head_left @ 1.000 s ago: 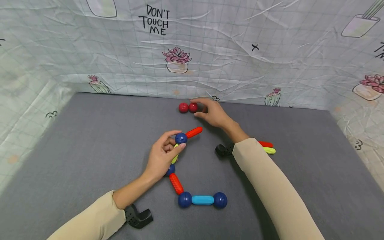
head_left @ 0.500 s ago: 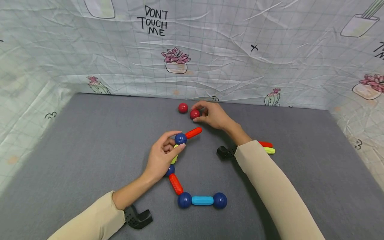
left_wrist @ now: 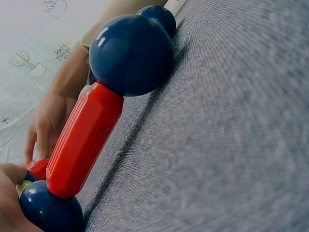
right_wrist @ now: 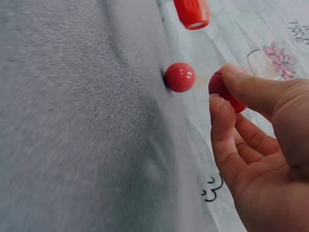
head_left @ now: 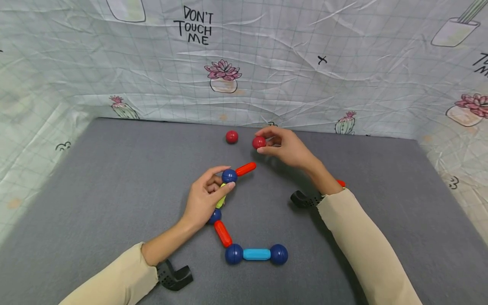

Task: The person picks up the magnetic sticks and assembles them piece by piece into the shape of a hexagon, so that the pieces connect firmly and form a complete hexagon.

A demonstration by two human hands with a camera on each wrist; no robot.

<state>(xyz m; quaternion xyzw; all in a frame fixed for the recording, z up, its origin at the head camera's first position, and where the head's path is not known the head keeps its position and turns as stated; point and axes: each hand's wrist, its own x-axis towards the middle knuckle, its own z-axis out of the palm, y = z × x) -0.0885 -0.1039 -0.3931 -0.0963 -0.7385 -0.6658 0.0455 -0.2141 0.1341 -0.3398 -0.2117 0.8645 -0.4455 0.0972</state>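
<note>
My right hand (head_left: 286,146) pinches a red ball (head_left: 259,142) between thumb and fingers, toward the back of the table. To its left a second red ball (head_left: 231,137) rests by itself. My left hand (head_left: 206,192) grips the upper blue ball (head_left: 229,176) of a chain of magnetic sticks and balls. A red stick (head_left: 245,169) juts from that ball to the right, its far end bare. Below, a yellow-green stick (head_left: 220,201) leads to another blue ball (head_left: 215,216). From there a red stick (left_wrist: 84,140), a large blue ball (left_wrist: 131,55) and a light-blue stick (head_left: 256,254) follow, ending in a blue ball (head_left: 279,254).
Part of another red stick (head_left: 341,183) shows behind the right sleeve. The grey table (head_left: 133,169) ends at a white patterned cloth (head_left: 267,97) that hangs at the back and sides. A black wrist camera mount (head_left: 174,275) sits beside each sleeve.
My right hand has taken one red ball away from its neighbour, first toward me, then to the right. The right sleeve now covers the yellow-green stick on the right. My left hand stays put.
</note>
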